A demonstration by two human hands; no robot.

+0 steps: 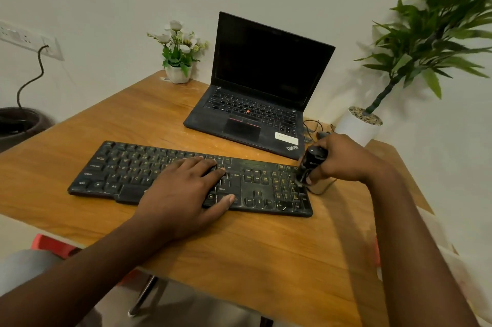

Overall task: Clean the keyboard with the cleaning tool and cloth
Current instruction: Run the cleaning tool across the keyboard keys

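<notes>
Stretching out to the left of my left hand, the keyboard lies with its long axis running side to side across the table, its right end a little nearer me than its left. My left hand lies flat on it, fingers straight over the keys around Enter and Shift and thumb at the near edge. It holds nothing and only pins the board down. To the right of those fingertips come the arrow block and then the number pad, where the cleaning tool, slightly blurred, stands nearly upright with its lower end on the pad's right-hand keys. My right hand is curled round the tool's black body from the right, fingers and thumb wrapped close. Nearly all the dusty-looking keys therefore lie leftwards from the tool, along the board's length towards my steadying hand. I judge the next stroke should travel that way, row by row, and the left hand will have to give ground as it comes. I cannot see the cloth near either hand.
</notes>
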